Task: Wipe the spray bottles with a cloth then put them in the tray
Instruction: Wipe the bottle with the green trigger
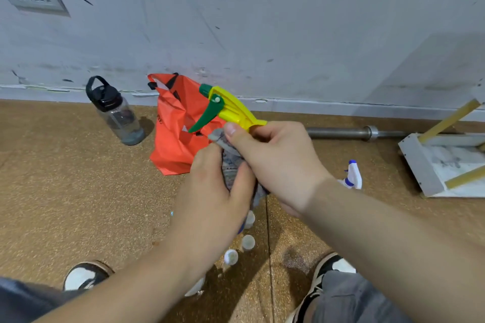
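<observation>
I hold a spray bottle with a yellow and green trigger head [231,107] up in front of me. A grey cloth [228,151] is wrapped round its body, which is hidden. My left hand [212,191] grips the cloth-covered body from below. My right hand [275,157] grips the bottle at its neck, the thumb pressing on the cloth's top edge. A second spray bottle with a white and blue head [353,176] stands on the floor to the right. The white tray [416,162] with a marbled bottom lies tilted at the far right.
An orange bag [173,136] and a dark-lidded water bottle [115,113] stand by the wall. A metal bar [341,132] lies along the skirting. Several small white bottles [248,242] stand on the floor under my hands, between my shoes [86,274].
</observation>
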Available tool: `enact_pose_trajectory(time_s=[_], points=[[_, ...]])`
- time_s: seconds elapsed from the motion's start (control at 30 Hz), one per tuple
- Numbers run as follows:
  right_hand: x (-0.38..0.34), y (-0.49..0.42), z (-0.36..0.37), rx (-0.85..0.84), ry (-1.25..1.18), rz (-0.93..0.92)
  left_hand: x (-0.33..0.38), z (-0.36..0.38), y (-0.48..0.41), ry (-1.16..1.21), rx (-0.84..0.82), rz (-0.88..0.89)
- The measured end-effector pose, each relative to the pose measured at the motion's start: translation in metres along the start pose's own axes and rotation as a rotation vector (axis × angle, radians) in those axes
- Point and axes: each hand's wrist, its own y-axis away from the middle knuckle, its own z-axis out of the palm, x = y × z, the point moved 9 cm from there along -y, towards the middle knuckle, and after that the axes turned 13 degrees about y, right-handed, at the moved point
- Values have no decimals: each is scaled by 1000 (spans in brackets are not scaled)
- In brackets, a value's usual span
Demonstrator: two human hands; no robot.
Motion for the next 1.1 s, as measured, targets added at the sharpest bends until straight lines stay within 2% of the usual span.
enact_pose_trajectory(time_s=[0.03,0.1,0.2,0.23,0.3,0.37,0.43,0.5,0.57,0.63,0.67,0.77,0.83,0.87,1.0,1.03,1.1], points=[[2,0,2,14,32,-2,-1,-1,2,-68,33,21],[3,-1,4,28,90,-8,-4,-2,-1,-42,37,41],[-2,-8,0,37,112,-24,-3,-2,-12,241,-20,12],[-2,-12,-4,39,70,-17,-8,-7,-16,357,3,-56],[-1,-19,-14,34,-51,33,-33,-12,-20,484,46,-309],[2,-21,-20,14,-123,77,-58,-4,-13,509,-20,-545],[6,-21,-23,1,-127,114,-66,2,-5,591,-35,-638],[10,-19,-25,-5,-124,150,-59,5,-4,624,-36,-639],[12,-19,-26,-13,-150,175,-54,7,-7,643,-41,-616],[12,-18,-25,-17,-182,182,-46,1,-13,545,13,-515],[12,-18,-23,-12,-188,183,-37,-4,-15,428,35,-386],[15,-12,-15,13,-196,183,4,5,-6,-12,-48,61],[14,-8,-11,12,-139,159,11,9,-2,-170,-49,135],[12,-7,-9,14,-109,137,8,7,-4,-132,-35,116],[10,-12,-12,37,-63,95,-18,-1,-18,428,15,-176],[11,-15,-13,33,-62,96,-31,-3,-19,502,46,-289],[15,-18,-15,15,-78,112,-50,3,-11,523,-19,-547]])
